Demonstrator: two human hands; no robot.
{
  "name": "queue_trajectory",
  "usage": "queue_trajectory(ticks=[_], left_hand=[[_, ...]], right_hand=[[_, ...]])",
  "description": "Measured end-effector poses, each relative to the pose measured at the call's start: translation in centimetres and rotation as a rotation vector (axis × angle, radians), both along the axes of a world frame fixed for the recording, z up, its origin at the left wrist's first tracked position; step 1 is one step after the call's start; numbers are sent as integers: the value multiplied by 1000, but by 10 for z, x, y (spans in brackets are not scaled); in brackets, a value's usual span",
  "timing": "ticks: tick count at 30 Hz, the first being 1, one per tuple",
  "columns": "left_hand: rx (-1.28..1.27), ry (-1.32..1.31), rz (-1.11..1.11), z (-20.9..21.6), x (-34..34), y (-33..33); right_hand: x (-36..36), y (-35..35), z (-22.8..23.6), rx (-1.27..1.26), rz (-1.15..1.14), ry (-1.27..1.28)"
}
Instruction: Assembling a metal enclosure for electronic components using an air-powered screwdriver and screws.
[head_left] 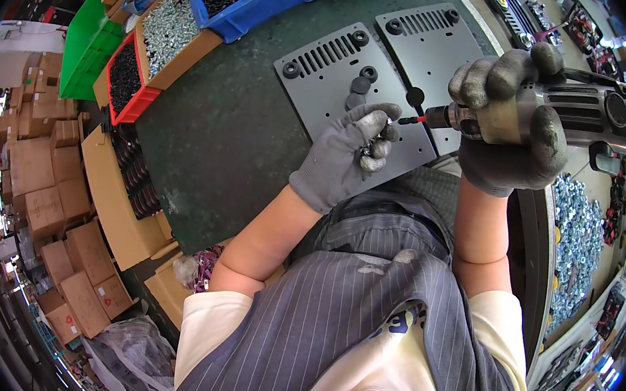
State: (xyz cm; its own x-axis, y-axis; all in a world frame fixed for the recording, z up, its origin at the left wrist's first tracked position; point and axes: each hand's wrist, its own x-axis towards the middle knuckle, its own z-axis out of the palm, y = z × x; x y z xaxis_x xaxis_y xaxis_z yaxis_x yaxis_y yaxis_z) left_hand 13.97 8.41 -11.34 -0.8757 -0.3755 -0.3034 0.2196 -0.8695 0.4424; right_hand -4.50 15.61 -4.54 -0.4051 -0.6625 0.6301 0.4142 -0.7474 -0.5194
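My right hand (512, 120), in a dark-coated grey glove, is wrapped round a power screwdriver (573, 111) held level, its red-collared bit (414, 120) aimed left. Just left of the bit tip is my gloved left hand (347, 150), fingers curled in over small shiny metal pieces, seemingly screws, partly hidden. Beneath both hands lie two grey slotted metal plates: a left plate (315, 94) and a right plate (437, 45). Round black feet (359, 38) sit at their far corners. Several loose black round pieces (360, 85) rest on the left plate, and another black disc (414, 97) lies by the plates' adjoining edges.
At the far left of the dark green table (215, 118) stand a blue bin (260, 2) of black parts, a carton of silver screws (169, 31) and a red bin (137, 103). Many silver fasteners (576, 243) lie to my right. Stacked cardboard boxes (48, 170) stand beyond the left edge.
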Motion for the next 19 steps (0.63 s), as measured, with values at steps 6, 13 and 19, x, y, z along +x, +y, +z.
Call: queue_trajectory(ticks=[6, 13, 19], left_hand=[[121, 88, -46, 5, -2, 2], [295, 168, -126, 1, -14, 6], [125, 121, -217, 8, -24, 14]], right_hand=[[-5, 0, -5, -55, 136, -7], [-12, 8, -10, -81, 44, 36], [-27, 20, -15, -56, 38, -181]])
